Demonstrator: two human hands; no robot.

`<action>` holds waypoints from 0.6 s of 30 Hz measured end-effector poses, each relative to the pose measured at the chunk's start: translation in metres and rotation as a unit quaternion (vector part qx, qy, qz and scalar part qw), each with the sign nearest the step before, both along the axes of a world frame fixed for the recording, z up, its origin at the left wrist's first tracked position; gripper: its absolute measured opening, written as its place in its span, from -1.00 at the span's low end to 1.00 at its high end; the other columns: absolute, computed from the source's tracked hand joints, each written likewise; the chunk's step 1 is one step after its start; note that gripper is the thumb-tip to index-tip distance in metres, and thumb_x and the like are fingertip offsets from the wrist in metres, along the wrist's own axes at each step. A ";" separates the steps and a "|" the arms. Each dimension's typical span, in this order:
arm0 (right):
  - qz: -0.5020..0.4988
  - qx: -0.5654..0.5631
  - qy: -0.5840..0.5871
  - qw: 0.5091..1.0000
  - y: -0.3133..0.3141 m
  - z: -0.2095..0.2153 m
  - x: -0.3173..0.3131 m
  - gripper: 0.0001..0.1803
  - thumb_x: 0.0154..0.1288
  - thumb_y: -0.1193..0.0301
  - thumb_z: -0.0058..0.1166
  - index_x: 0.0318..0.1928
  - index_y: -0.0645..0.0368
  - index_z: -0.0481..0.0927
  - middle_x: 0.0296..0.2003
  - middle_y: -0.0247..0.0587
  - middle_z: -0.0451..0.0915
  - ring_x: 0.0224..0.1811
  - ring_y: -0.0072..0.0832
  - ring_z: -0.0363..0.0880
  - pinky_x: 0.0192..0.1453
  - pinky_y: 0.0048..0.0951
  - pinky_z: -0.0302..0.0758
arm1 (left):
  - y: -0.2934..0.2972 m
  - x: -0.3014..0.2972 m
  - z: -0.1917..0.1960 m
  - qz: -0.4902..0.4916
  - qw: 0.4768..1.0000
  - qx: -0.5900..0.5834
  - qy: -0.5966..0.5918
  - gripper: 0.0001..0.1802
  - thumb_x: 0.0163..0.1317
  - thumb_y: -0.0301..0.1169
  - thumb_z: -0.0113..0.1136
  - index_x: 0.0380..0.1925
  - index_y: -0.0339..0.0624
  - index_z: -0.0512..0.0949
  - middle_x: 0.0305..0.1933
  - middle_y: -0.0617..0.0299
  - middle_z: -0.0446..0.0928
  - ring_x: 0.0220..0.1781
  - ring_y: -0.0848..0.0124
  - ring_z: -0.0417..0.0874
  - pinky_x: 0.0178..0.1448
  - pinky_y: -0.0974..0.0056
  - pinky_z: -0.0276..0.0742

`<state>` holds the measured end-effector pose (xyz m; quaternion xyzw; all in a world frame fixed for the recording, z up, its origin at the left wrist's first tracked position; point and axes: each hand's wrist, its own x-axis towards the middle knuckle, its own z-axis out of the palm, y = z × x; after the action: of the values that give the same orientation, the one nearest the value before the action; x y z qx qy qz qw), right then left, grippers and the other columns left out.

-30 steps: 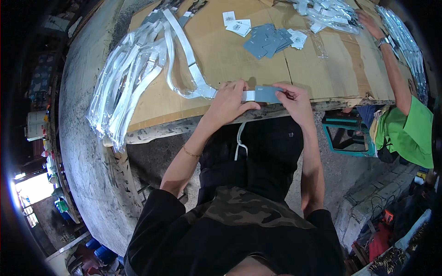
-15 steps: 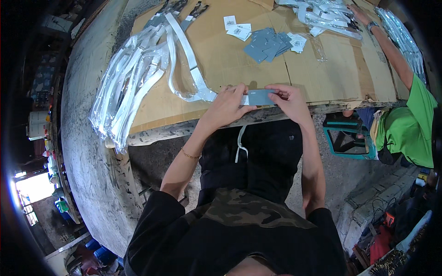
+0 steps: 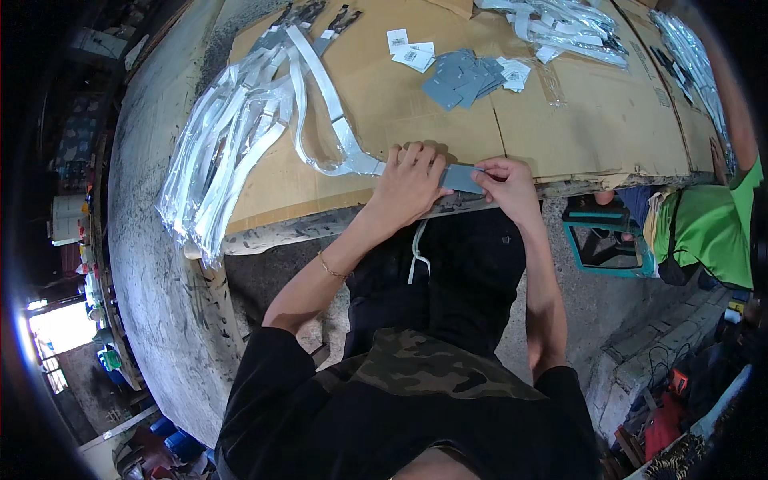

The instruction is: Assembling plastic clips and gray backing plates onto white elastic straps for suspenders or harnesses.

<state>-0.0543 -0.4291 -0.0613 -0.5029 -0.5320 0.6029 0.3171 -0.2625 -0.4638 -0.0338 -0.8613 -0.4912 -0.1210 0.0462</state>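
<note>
A grey card [image 3: 462,179] lies at the near edge of the cardboard, between my two hands. My right hand [image 3: 510,189] pinches the card's right end between thumb and fingers. My left hand [image 3: 408,182] is closed over the end of a white strap [image 3: 348,144] in clear plastic, with its thumb by the card's left end. From under my left hand the strap runs left, then up to a heap of bagged white straps [image 3: 228,144]. How the card and the strap end meet is hidden beneath the fingers.
Grey cards [image 3: 462,78] lie in a pile farther back, beside white printed tags [image 3: 413,56]. More bagged straps [image 3: 560,28] lie at the far right, with another bagged bundle [image 3: 696,68] beyond. A co-worker in a green sleeve [image 3: 748,196] is at the right. The cardboard [image 3: 592,132] covers the tabletop.
My left hand has shifted right and its fingers now lie over the strap end and the card's left part. The card has tilted slightly. The co-worker's arm has drawn back toward the right edge.
</note>
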 end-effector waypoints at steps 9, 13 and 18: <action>0.012 0.162 -0.196 0.967 -0.006 0.024 0.003 -0.82 0.15 0.47 0.18 -0.25 0.32 0.61 -0.47 -0.05 0.63 -0.45 -0.37 0.62 -0.27 -0.45 0.50 | 0.002 0.004 -0.005 -0.055 0.998 -0.003 0.028 -0.47 0.05 -0.07 0.24 -0.11 -0.23 0.45 -0.13 0.15 0.41 0.06 0.23 0.39 0.12 0.05 0.28; -0.017 0.267 -0.213 0.940 -0.010 0.012 0.010 -0.83 0.14 0.48 0.19 -0.25 0.27 0.62 -0.47 -0.06 0.63 -0.45 -0.37 0.62 -0.30 -0.45 0.49 | -0.002 0.012 0.004 -0.033 0.994 -0.102 0.030 -0.48 0.13 -0.11 0.19 -0.02 -0.24 0.41 0.00 0.11 0.40 0.12 0.20 0.37 0.17 0.05 0.25; -0.107 0.155 -0.155 0.970 -0.019 0.014 0.013 -0.84 0.13 0.47 0.20 -0.29 0.31 0.61 -0.52 -0.07 0.63 -0.49 -0.44 0.61 -0.35 -0.48 0.48 | -0.005 0.018 -0.004 -0.003 0.999 -0.041 -0.029 -0.47 0.12 -0.15 0.21 0.01 -0.23 0.40 0.05 0.09 0.39 0.15 0.17 0.35 0.20 -0.02 0.21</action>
<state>-0.0415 -0.4482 -0.0468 -0.5887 -0.6047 0.3908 0.3675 -0.2449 -0.4692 -0.0374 -0.8601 -0.4942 -0.1263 -0.0037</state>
